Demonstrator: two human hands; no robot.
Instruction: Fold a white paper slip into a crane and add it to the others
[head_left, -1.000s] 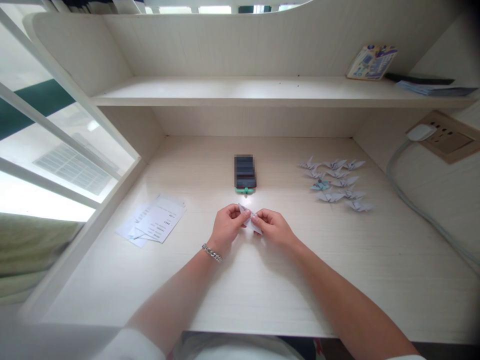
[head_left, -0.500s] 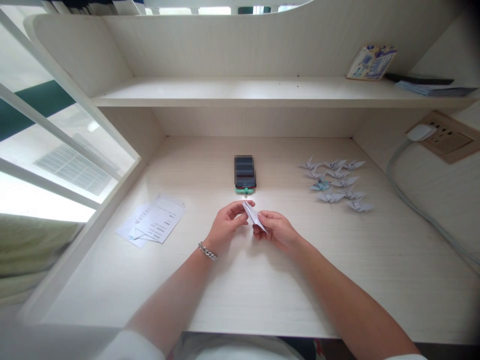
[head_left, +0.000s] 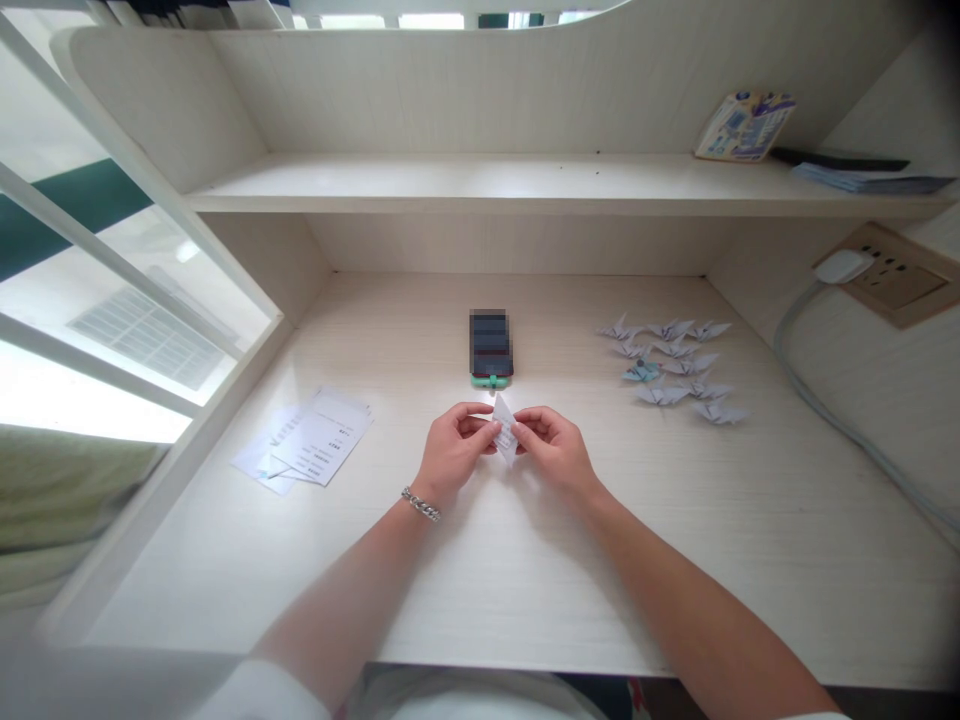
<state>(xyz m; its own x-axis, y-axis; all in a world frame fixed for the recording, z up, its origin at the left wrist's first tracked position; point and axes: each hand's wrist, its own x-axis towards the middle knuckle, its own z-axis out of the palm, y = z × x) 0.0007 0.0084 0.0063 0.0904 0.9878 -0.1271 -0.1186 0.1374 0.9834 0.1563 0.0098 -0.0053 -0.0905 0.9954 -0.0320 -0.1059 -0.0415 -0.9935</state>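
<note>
1 folded paper [head_left: 505,432] in the pinch of 2 hands [head_left: 454,450] over a pale desk [head_left: 495,590]

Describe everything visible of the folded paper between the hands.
The folded paper is small and white, a slim diamond pointed at its far and near ends, with faint dark print on its face. Its inner layers are hidden. The left hand and right hand pinch its sides, on the near side of the phone.
</note>
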